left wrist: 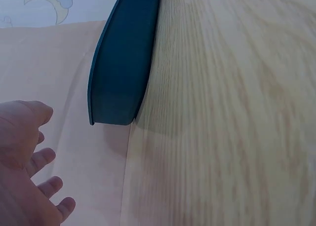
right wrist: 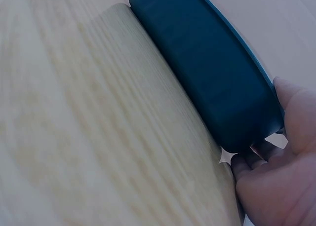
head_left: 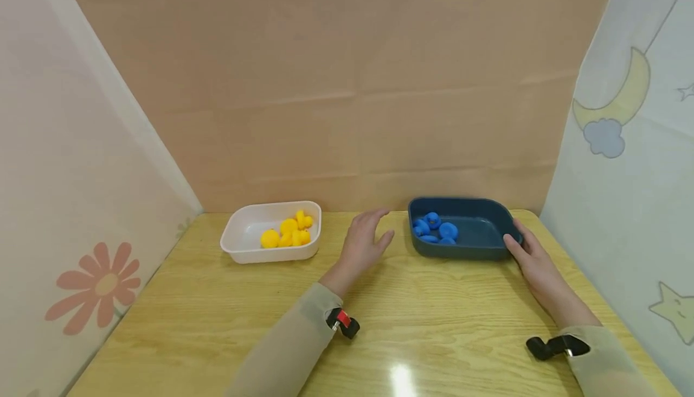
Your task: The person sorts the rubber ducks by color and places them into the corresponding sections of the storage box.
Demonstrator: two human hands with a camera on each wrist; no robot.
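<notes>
My right hand [head_left: 538, 267] grips the right end of a dark teal plastic tray [head_left: 479, 232]. In the right wrist view, its thumb lies at the rim of the tray [right wrist: 212, 68] and the fingers curl in at the bottom corner. Small blue toy ducks [head_left: 448, 231] are gathered at the left side inside. Off that tray's left end, my left hand [head_left: 362, 241] hovers with nothing in it, thumb apart from the fingers. The left wrist view shows this hand [left wrist: 24, 162] spread a short way from the tray's near end [left wrist: 121, 63].
Left of my left hand stands a white tray [head_left: 244, 231] with several small yellow toys [head_left: 289, 226] toward its right side. Both trays sit near the back edge of the wooden table [head_left: 412, 312], before a brown backdrop [head_left: 352, 84]. Patterned cloths hang at both sides.
</notes>
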